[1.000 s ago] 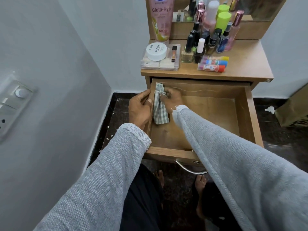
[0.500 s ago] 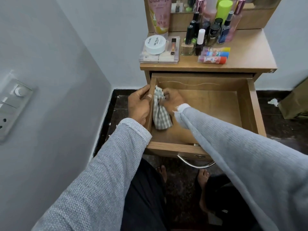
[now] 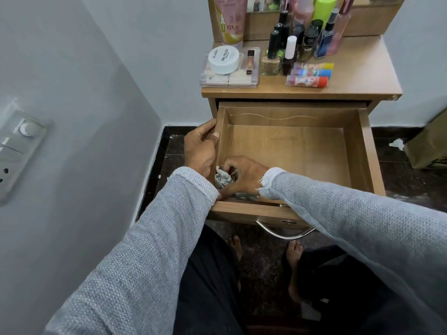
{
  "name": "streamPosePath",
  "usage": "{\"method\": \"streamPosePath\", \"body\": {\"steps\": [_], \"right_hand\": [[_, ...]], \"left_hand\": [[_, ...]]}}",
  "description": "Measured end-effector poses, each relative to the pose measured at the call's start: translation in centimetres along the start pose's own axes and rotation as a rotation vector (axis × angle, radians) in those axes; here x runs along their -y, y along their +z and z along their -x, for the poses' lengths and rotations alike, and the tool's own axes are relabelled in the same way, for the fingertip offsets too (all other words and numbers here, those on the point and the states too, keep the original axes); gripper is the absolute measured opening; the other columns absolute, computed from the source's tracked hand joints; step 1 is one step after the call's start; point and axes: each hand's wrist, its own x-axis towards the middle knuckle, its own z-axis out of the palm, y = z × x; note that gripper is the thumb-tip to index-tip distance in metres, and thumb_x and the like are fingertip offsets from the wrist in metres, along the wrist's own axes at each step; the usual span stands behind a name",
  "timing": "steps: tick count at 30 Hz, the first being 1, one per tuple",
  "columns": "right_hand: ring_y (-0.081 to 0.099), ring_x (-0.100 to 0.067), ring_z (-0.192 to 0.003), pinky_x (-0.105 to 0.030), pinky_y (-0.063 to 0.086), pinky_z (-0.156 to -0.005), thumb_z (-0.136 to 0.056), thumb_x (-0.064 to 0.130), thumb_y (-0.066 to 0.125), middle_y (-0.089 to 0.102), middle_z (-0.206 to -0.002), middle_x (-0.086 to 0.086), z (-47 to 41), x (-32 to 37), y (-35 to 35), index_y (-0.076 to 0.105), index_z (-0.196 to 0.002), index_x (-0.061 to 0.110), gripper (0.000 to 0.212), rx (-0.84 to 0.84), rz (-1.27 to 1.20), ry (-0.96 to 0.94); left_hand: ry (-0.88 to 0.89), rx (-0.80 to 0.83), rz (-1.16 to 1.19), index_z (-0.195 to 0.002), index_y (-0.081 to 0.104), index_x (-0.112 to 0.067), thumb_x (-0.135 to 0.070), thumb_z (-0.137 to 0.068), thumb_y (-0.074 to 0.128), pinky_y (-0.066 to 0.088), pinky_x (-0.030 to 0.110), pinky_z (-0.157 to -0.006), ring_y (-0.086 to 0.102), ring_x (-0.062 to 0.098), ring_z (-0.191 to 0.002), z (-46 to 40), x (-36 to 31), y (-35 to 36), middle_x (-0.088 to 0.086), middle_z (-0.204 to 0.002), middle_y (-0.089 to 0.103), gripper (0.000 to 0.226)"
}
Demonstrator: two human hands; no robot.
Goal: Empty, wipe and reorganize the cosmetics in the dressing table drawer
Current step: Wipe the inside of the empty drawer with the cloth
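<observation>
**Cloth slides to the near corner of the drawer**

Since a moment ago we see the right hand (image 3: 244, 176) has travelled with the cloth (image 3: 223, 180) from the far left wall of the drawer (image 3: 290, 151) down to its near left corner, just behind the front panel. That hand curls its fingers over the bunched checked cloth and presses it onto the drawer floor. Our left hand (image 3: 202, 148) has kept its place on the left wall of the drawer, thumb hooked over the top edge and fingers wrapped round the outside, gripping it.

We find the drawer pulled fully out, its wooden floor bare apart from the cloth. A curved metal handle (image 3: 285, 232) hangs under the front panel.

On the counter (image 3: 358, 76) above, the cosmetics stand grouped: a white round jar (image 3: 223, 59) sits on a clear flat box (image 3: 229, 77), a pink tube (image 3: 229, 18) stands behind it, dark-capped bottles (image 3: 297, 42) cluster in the middle, and three small colourful tubes (image 3: 310, 74) lie side by side in front of them. A switch plate (image 3: 17, 153) is mounted on the left wall.
</observation>
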Motion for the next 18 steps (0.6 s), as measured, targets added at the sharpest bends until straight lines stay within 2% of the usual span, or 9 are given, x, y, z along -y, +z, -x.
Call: {"method": "streamPosePath", "body": {"steps": [3, 7, 9, 13, 15, 18], "right_hand": [[0.058, -0.015, -0.073, -0.041, 0.053, -0.075, -0.06, 0.024, 0.09, 0.068, -0.085, -0.007, -0.2, 0.1, 0.0, 0.06, -0.082, 0.015, 0.038, -0.001, -0.004, -0.033], [0.068, -0.023, -0.085, -0.038, 0.056, -0.083, -0.067, 0.015, 0.086, 0.073, -0.093, -0.008, -0.3, -0.4, -0.9, 0.067, -0.093, 0.004, 0.035, 0.093, 0.01, -0.017], [0.066, -0.023, -0.086, -0.035, 0.054, -0.08, -0.07, 0.016, 0.083, 0.07, -0.092, -0.003, -0.2, -0.3, -0.2, 0.063, -0.09, 0.006, 0.029, 0.025, 0.157, -0.054], [0.06, -0.023, -0.082, -0.029, 0.046, -0.068, -0.073, 0.025, 0.078, 0.066, -0.092, -0.001, -0.4, 0.1, 0.7, 0.054, -0.084, 0.022, 0.027, -0.076, 0.404, -0.1], [0.06, -0.025, -0.085, -0.029, 0.046, -0.069, -0.078, 0.029, 0.073, 0.066, -0.097, -0.003, -0.6, 0.4, 0.6, 0.056, -0.089, 0.022, 0.021, -0.093, 0.511, -0.07], [0.061, -0.028, -0.092, -0.033, 0.05, -0.076, -0.082, 0.019, 0.067, 0.064, -0.103, -0.006, -1.0, 0.9, 0.7, 0.058, -0.097, 0.017, 0.017, -0.112, 0.548, 0.01]], "left_hand": [[-0.007, 0.005, 0.001, -0.126, 0.063, -0.01, 0.001, -0.093, 0.058, 0.053, 0.039, -0.098, 0.066, 0.015, -0.109, -0.1, 0.2, -0.1, 0.002, -0.119, 0.069, 0.036], [0.009, 0.003, -0.001, -0.129, 0.06, -0.008, 0.002, -0.093, 0.057, 0.051, 0.035, -0.1, 0.063, 0.014, -0.112, 0.0, 0.1, 0.0, 0.003, -0.123, 0.066, 0.037], [0.004, 0.004, 0.0, -0.129, 0.06, -0.009, 0.003, -0.093, 0.056, 0.05, 0.035, -0.101, 0.063, 0.013, -0.112, 0.1, 0.0, 0.0, 0.003, -0.123, 0.066, 0.037], [-0.013, 0.009, 0.028, -0.128, 0.061, -0.008, 0.005, -0.094, 0.055, 0.051, 0.038, -0.1, 0.065, 0.015, -0.11, 0.1, 0.2, 0.0, 0.004, -0.121, 0.068, 0.037], [-0.002, 0.009, 0.022, -0.128, 0.06, -0.008, 0.004, -0.093, 0.055, 0.051, 0.037, -0.1, 0.064, 0.015, -0.111, 0.0, 0.1, 0.0, 0.003, -0.121, 0.067, 0.037], [0.006, 0.016, 0.001, -0.129, 0.06, -0.008, 0.003, -0.094, 0.056, 0.052, 0.035, -0.098, 0.065, 0.013, -0.109, -0.1, -0.1, 0.0, 0.001, -0.12, 0.068, 0.037]]}}
